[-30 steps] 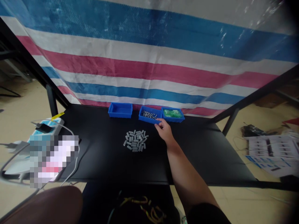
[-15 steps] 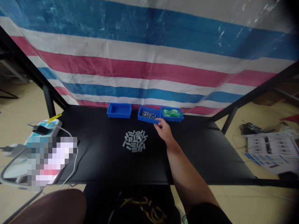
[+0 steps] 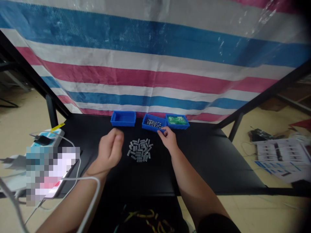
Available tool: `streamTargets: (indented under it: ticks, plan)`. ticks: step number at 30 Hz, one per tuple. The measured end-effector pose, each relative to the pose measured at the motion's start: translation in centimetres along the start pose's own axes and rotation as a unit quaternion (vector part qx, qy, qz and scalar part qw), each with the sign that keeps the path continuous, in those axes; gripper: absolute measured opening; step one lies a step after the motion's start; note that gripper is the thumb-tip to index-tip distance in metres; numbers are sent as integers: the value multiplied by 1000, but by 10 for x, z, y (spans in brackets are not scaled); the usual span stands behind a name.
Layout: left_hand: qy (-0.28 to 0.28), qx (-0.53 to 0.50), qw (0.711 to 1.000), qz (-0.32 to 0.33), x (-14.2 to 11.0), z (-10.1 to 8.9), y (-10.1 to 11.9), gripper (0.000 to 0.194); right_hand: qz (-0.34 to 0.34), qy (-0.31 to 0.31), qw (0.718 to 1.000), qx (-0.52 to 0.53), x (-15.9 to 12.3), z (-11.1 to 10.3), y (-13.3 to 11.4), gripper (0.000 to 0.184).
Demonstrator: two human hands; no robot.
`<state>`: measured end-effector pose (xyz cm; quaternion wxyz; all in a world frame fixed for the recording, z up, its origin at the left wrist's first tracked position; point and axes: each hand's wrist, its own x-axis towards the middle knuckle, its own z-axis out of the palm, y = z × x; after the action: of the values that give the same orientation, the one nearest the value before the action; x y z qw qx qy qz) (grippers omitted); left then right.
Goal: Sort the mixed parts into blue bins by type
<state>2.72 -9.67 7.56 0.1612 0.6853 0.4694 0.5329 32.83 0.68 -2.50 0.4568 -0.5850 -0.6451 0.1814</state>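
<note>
My right hand (image 3: 168,137) has its thumb and fingers closed at the front right corner of the middle blue bin (image 3: 151,128), which sits slightly askew. Small shiny metal parts (image 3: 153,123) lie inside that bin. To the left, my left hand (image 3: 110,147) is held in a fist above the table; whatever it may hold is hidden. Between and below the hands, a pile of small grey cylindrical pieces (image 3: 139,149) lies on the black table (image 3: 201,161).
An empty blue bin (image 3: 123,124) stands at the back left. Green bagged items (image 3: 177,120) fill another blue bin (image 3: 178,127) at the right. A power strip (image 3: 52,137), white cables (image 3: 97,191) and a blurred-out phone-like object are at left. A striped sheet (image 3: 150,77) hangs behind.
My left hand has come into view from below left, fingers curled, with a white cable now across its forearm. My right hand stays at the middle bin's corner. The view has tilted slightly.
</note>
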Motion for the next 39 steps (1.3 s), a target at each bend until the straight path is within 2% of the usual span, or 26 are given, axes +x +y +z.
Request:
streamTargets:
  ticks: [2,5,7,10,12,15,18,20,24,26,32,35,37,39]
  plan:
    - [-66,14,998,-11,19,25,-12,18,-4,10,1000,-8,-1,-1,-1,33]
    - [-146,54,988,26,30,58,-34,23,-4,38,999,-9,-1,-2,-3,35]
    - [-141,48,989,2,25,74,-49,27,-3,50,999,2,-2,-3,-4,36]
    - [-123,10,991,-59,10,87,-72,39,-8,58,998,23,-3,-4,-6,34]
    - [-152,0,986,-73,4,90,-83,48,-17,62,997,34,-4,-5,-9,33]
    - [-192,-2,980,-62,3,90,-89,53,-40,58,996,51,-5,-4,-14,31]
    - [-191,-14,978,-78,5,89,-86,48,-60,59,993,87,-6,1,-18,26]
    - [-182,-15,979,-95,6,89,-82,43,-43,83,986,139,-7,7,-20,25]
    - [-179,3,977,-112,3,88,-80,38,45,113,957,265,-7,19,-18,55]
    - [-182,8,976,-115,2,87,-81,39,88,83,941,315,-6,22,-17,61]
    - [-185,-4,978,-96,1,83,-82,52,147,-20,910,388,-6,12,-20,49]
    - [-178,-30,980,-79,1,81,-81,52,185,-81,877,436,-8,4,-27,53]
    - [-178,-49,980,-70,2,81,-82,51,192,-94,863,457,-8,1,-31,58]
    - [-173,-71,980,-62,1,82,-83,55,186,-79,863,463,-8,-2,-33,60]
